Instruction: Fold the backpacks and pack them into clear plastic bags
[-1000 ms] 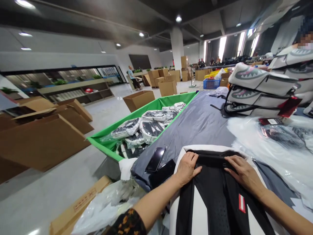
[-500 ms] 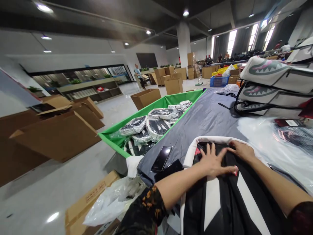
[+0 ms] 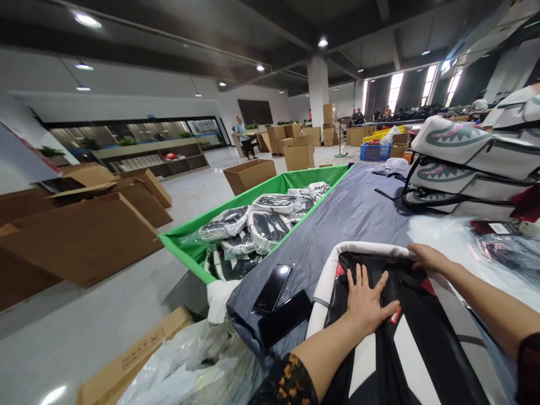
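"Where was that black-and-white backpack with the padded white rim (image 3: 430, 332)?"

"Between four and five o'clock in the view, black panel up on the grey-cloth-covered desk (image 3: 333, 208)! And the bare left hand (image 3: 367, 306) lay flat on it, fingers fanned wide!"

"The bare right hand (image 3: 432, 261)?"

"Up at the bag's one o'clock, fingers against the white rim! Whether they pinched it, I couldn't tell."

"How did it look to handle?"

"Soft, I judged, fairly light and hardly fragile, though that smooth panel could slip beneath a palm. The rim seemed the firmer hold: eleven and one o'clock, one hand each!"

"And around it?"

"A glossy black phone (image 3: 274, 287), near, at ten o'clock; farther out the same way, a green fabric bin (image 3: 185, 253) of plastic-wrapped bags (image 3: 270, 230). At one o'clock, a stack of pale shark-mouth-print bags (image 3: 468, 179)!"
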Demonstrator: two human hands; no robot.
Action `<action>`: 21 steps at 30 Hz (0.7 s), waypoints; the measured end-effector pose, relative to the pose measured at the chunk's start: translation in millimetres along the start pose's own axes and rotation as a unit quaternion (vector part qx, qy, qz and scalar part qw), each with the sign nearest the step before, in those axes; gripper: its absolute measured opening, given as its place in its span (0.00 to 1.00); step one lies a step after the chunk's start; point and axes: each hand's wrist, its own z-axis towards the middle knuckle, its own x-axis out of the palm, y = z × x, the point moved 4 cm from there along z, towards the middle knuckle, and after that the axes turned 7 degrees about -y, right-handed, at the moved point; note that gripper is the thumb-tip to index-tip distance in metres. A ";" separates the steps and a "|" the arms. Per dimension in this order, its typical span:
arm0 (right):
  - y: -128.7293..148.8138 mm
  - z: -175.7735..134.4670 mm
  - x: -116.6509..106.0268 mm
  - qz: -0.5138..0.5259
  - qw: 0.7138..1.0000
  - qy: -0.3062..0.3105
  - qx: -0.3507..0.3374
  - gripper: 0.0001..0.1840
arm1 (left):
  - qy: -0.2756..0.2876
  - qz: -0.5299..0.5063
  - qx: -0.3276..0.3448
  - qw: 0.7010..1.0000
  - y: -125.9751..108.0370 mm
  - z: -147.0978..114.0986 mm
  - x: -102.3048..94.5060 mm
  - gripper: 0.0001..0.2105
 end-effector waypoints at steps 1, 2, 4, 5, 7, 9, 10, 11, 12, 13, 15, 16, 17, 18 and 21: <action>-3.2 8.1 6.0 -0.001 1.000 0.022 0.000 0.27 | -0.004 0.007 0.038 0.999 -2.3 2.2 1.8 0.34; -5.4 15.1 11.3 -0.005 0.999 0.041 0.004 0.27 | 0.002 0.016 0.080 0.997 -4.2 6.1 4.6 0.32; -7.7 23.3 17.4 -0.019 0.998 0.062 0.020 0.26 | 0.035 0.037 0.135 0.990 -5.1 17.3 11.7 0.30; -7.4 23.4 17.5 -0.027 0.997 0.064 0.029 0.25 | 0.046 0.045 0.136 0.989 -3.5 23.9 14.4 0.30; -2.3 14.1 13.8 -0.041 0.997 0.049 0.038 0.23 | 0.042 0.051 0.101 0.993 1.2 35.3 16.8 0.30; 10.7 -9.0 9.3 -0.051 0.998 0.017 0.038 0.24 | 0.025 0.046 0.074 0.996 3.2 40.8 17.4 0.28; 20.8 -25.1 8.6 -0.055 0.998 -0.001 0.035 0.25 | 0.017 0.045 0.068 0.997 3.2 41.5 17.6 0.28; 33.4 -43.4 9.6 -0.057 0.998 -0.014 0.029 0.27 | 0.010 0.046 0.064 0.997 2.8 41.6 17.7 0.29; 48.9 -62.9 12.2 -0.056 0.998 -0.028 0.014 0.28 | 0.003 0.048 0.059 0.997 2.4 41.7 17.5 0.31; 66.7 -82.7 16.0 -0.051 0.998 -0.042 -0.011 0.29 | -0.008 0.049 0.051 0.997 2.2 42.1 16.5 0.33; 104.4 -118.4 25.5 -0.035 0.994 -0.071 -0.070 0.28 | -0.038 0.041 0.015 0.998 3.6 44.0 11.0 0.32; 121.4 -132.4 30.1 -0.027 0.992 -0.084 -0.089 0.28 | -0.053 0.035 -0.006 0.998 4.8 44.6 6.6 0.30; 135.6 -142.9 33.9 -0.022 0.990 -0.097 -0.096 0.28 | -0.063 0.029 -0.025 0.997 5.9 43.9 1.2 0.26; 146.3 -150.0 36.9 -0.020 0.990 -0.105 -0.091 0.29 | -0.067 0.025 -0.040 0.997 6.6 41.2 -5.3 0.24; 161.2 -155.4 39.4 -0.018 0.992 -0.115 -0.057 0.31 | -0.033 0.015 -0.026 0.999 2.3 14.0 -28.9 0.18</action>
